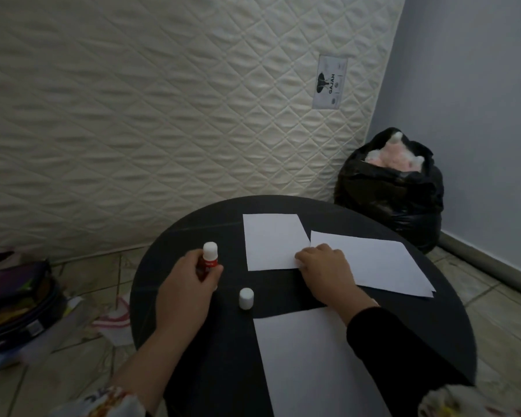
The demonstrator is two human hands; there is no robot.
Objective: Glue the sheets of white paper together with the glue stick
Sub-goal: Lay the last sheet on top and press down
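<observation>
Left hand [190,281] pinches upright glue stick [208,257] at 9 o'clock — right hand [325,266], fingers curled, presses white sheets [272,240] at 12; grip indeterminate.

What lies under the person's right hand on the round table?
The right hand rests where two white sheets meet: the far sheet and the right sheet. Whether their edges overlap beneath the hand is hidden. Both lie on the black table.

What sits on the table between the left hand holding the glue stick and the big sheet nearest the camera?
In the head view, only the glue stick's white cap, standing upright on the black table, right of the left hand and just beyond the near sheet.
</observation>
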